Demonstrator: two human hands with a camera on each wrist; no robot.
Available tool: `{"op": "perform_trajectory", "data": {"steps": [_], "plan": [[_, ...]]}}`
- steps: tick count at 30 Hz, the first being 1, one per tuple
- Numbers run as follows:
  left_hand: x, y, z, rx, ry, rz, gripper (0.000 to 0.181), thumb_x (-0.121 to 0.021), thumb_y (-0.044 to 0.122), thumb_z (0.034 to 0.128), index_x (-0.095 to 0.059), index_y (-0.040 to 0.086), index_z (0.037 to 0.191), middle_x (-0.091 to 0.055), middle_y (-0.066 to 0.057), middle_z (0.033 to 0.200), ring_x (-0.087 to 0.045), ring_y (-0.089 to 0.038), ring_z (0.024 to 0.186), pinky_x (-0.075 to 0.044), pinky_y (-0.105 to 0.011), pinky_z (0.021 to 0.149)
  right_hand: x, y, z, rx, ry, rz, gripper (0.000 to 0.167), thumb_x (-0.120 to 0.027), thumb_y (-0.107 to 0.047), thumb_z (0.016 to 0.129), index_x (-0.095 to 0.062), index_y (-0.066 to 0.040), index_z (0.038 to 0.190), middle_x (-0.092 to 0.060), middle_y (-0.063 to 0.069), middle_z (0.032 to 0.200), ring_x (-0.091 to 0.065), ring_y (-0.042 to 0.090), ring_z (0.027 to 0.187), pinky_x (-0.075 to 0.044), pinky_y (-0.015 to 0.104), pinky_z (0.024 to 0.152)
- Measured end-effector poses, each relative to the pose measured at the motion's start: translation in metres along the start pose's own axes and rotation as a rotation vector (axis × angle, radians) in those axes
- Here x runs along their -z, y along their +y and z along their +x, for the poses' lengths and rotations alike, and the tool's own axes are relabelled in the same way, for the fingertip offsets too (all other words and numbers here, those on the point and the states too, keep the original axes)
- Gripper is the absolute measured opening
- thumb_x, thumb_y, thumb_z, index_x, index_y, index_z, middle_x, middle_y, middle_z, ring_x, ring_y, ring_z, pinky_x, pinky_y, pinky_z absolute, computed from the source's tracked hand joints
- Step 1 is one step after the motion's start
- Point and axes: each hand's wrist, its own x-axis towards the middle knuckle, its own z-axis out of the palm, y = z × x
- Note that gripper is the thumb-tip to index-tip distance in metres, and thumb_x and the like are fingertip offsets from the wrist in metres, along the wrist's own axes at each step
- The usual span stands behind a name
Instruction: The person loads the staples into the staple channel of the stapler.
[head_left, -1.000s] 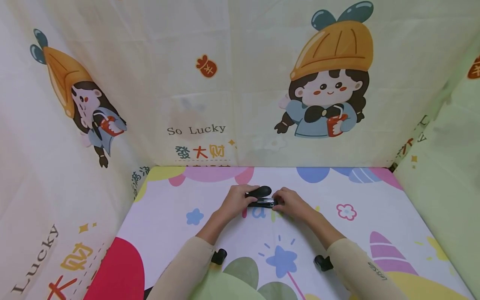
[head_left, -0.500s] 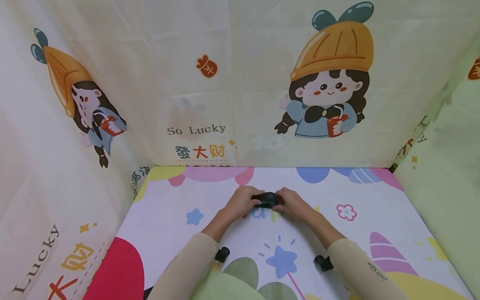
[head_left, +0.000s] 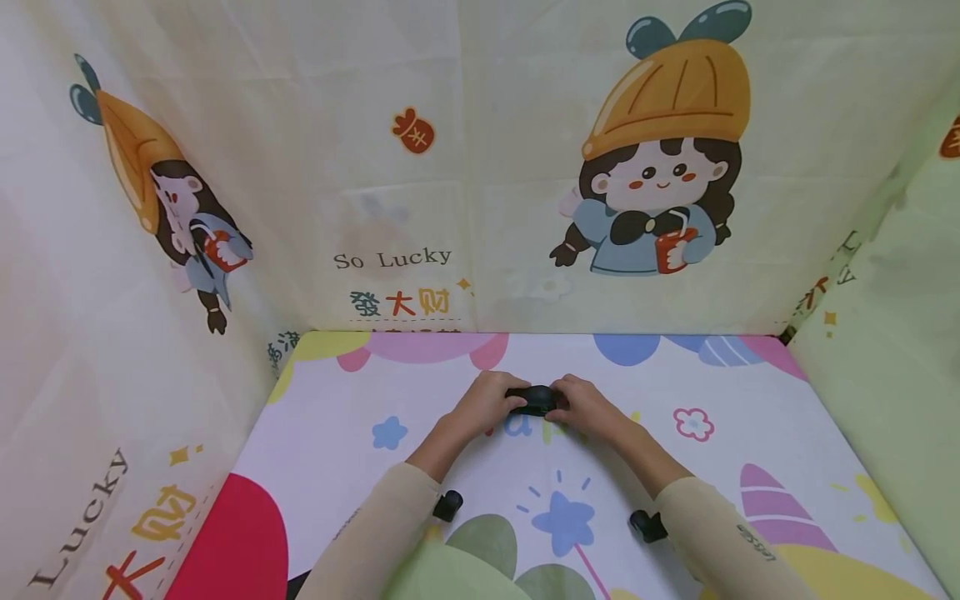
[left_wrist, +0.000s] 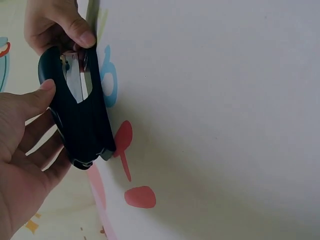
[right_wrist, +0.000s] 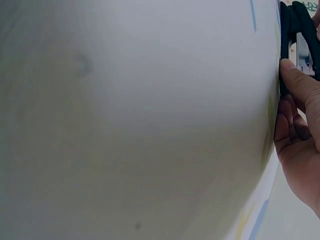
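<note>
A black stapler [head_left: 536, 401] sits low over the table's printed letters, held between both hands. Its top lies down along its base, and silvery metal shows through the side opening in the left wrist view. My left hand [head_left: 486, 402] grips one end, the thumb on the near side of the stapler [left_wrist: 82, 125] and the other fingers behind it. At the opposite end my right hand [head_left: 588, 407] pinches the stapler, its thumb [right_wrist: 295, 77] against the lower part. Some fingertips of the right hand are hidden behind the stapler.
The table [head_left: 622, 467] is covered with a white printed sheet. Cream cloth walls [head_left: 510, 208] with cartoon figures rise at the back and both sides. A black wrist device [head_left: 448, 506] sits at the left sleeve, another black device [head_left: 647, 526] at the right one.
The stapler's top, raised with its metal rail exposed a second ago, has come down onto the base. My left hand has shifted slightly right; the right hand has stayed put.
</note>
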Motion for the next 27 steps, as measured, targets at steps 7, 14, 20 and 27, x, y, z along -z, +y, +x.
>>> {"op": "perform_trajectory", "data": {"steps": [7,14,20,27], "plan": [[-0.0028,0.0029,0.0035,0.016,-0.011,0.026,0.030,-0.075,0.019,0.0956,-0.076,0.012,0.125,-0.076,-0.007,0.121,-0.069,-0.022,0.118,-0.055,-0.038,0.104,0.0012,-0.0006,-0.0008,-0.015,0.006,-0.002,0.038,-0.086,-0.021,0.086,-0.071,0.000,0.113,-0.065,0.007,0.100,-0.056,0.015,0.084,-0.050,0.032,0.077],[-0.0054,0.0052,0.0046,0.016,-0.008,0.072,0.030,-0.075,0.019,0.0960,-0.076,0.012,0.125,-0.076,-0.006,0.121,-0.070,-0.021,0.117,-0.055,-0.036,0.103,0.0012,-0.0010,-0.0004,-0.010,0.007,0.000,0.037,-0.086,-0.021,0.086,-0.071,0.000,0.112,-0.064,0.007,0.098,-0.056,0.016,0.083,-0.051,0.032,0.076],[-0.0075,0.0059,0.0043,0.038,-0.017,0.087,0.030,-0.074,0.019,0.0963,-0.076,0.013,0.125,-0.076,-0.006,0.121,-0.069,-0.021,0.118,-0.055,-0.036,0.103,-0.0028,0.0021,0.0008,-0.024,-0.002,0.011,0.038,-0.086,-0.021,0.086,-0.071,-0.001,0.114,-0.065,0.007,0.101,-0.057,0.015,0.084,-0.052,0.032,0.078],[-0.0082,0.0070,0.0054,0.042,-0.032,0.116,0.027,-0.075,0.019,0.0958,-0.078,0.015,0.122,-0.077,-0.004,0.119,-0.070,-0.018,0.112,-0.056,-0.034,0.098,-0.0023,0.0027,0.0001,-0.005,-0.007,0.024,0.038,-0.085,-0.021,0.087,-0.070,0.000,0.114,-0.065,0.007,0.101,-0.059,0.015,0.086,-0.053,0.033,0.079]]}}
